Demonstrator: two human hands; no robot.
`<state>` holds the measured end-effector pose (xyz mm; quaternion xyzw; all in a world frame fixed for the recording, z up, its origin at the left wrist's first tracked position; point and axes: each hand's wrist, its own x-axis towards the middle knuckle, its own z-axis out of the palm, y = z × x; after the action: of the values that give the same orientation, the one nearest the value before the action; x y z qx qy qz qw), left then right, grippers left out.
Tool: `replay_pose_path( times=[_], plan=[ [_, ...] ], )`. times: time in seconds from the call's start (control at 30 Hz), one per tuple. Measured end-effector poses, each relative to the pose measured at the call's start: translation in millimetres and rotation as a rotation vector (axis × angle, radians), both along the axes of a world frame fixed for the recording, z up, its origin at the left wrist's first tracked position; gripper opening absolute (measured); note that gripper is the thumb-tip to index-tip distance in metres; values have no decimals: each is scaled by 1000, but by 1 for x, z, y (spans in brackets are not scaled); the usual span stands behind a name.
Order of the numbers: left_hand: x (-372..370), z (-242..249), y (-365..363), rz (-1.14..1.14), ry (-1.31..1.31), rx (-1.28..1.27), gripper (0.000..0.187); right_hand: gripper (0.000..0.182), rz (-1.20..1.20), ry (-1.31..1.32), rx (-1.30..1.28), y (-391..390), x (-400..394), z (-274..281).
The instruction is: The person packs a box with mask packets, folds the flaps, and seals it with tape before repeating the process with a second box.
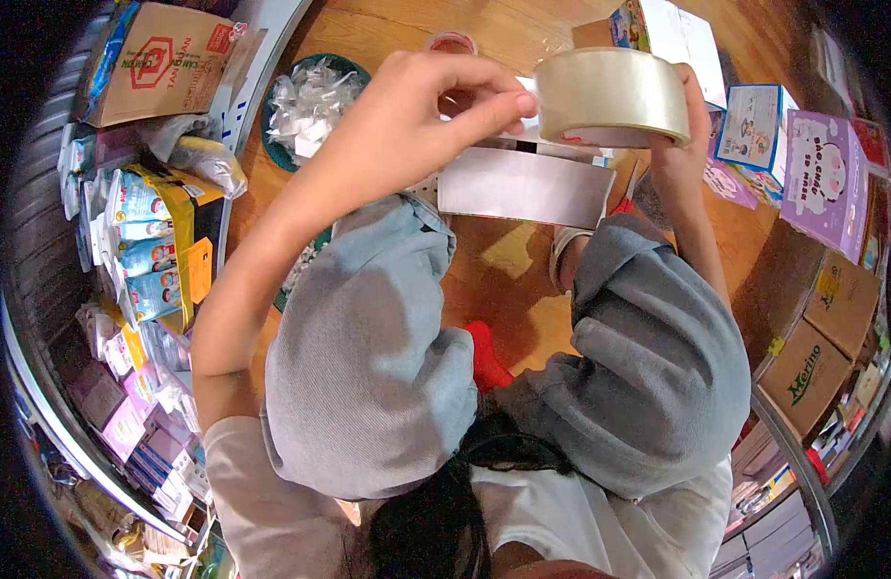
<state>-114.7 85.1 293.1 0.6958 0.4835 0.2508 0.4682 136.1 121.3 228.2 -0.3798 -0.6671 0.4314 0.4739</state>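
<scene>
A large roll of clear packing tape (pixel 614 96) is held up in front of me. My right hand (pixel 692 121) grips it from the right side, the fingers partly hidden behind the roll. Just left of the tape, my left hand (pixel 455 101) has its thumb and fingers pinched together. What sits between those fingertips, if anything, I cannot make out. Below both hands, a white box or panel (pixel 525 186) stands beyond my knees, its upper part partly hidden by the tape and hands.
A green basket (pixel 270 121) of crumpled clear plastic stands on the wooden floor at left. Packed shelves line the left, with a cardboard box (pixel 156 63) and blue-and-white packets (pixel 156 261). At right are a purple box (pixel 824 183), a blue-edged box (pixel 751 125) and brown cartons (pixel 805 376).
</scene>
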Motion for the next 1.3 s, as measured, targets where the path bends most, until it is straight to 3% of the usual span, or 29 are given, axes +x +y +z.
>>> replay_pose_path(
  times=[0.1,0.23,0.43,0.53,0.63,0.83,0.93,1.03,1.13,1.23,1.3],
  plan=[
    [3,-14,0,54,-385,-230,36,33,-22,-11,32,-2,-1,6],
    [4,-6,4,108,-483,-565,63,18,-84,-96,90,-3,-2,14],
    [15,-4,3,193,-429,-670,55,15,-130,-144,190,-5,1,22],
    [19,-7,3,189,-433,-673,46,34,-123,-146,238,-2,5,22],
    [17,-6,2,196,-485,-680,34,36,-171,-192,276,1,8,24],
    [14,-12,1,198,-430,-500,22,45,-239,-580,511,1,12,36],
    [12,-14,-1,212,-425,-395,21,34,-218,-677,630,3,10,47],
    [6,-7,1,249,-438,-268,19,40,-241,-781,657,8,12,50],
    [-5,-1,3,217,-496,-399,15,46,-198,-822,671,9,6,54],
    [-9,7,-5,286,-480,-132,13,49,-168,-899,650,9,-4,62],
    [-21,10,-6,293,-419,-164,13,50,-162,-1145,589,12,-8,66]
  ],
)
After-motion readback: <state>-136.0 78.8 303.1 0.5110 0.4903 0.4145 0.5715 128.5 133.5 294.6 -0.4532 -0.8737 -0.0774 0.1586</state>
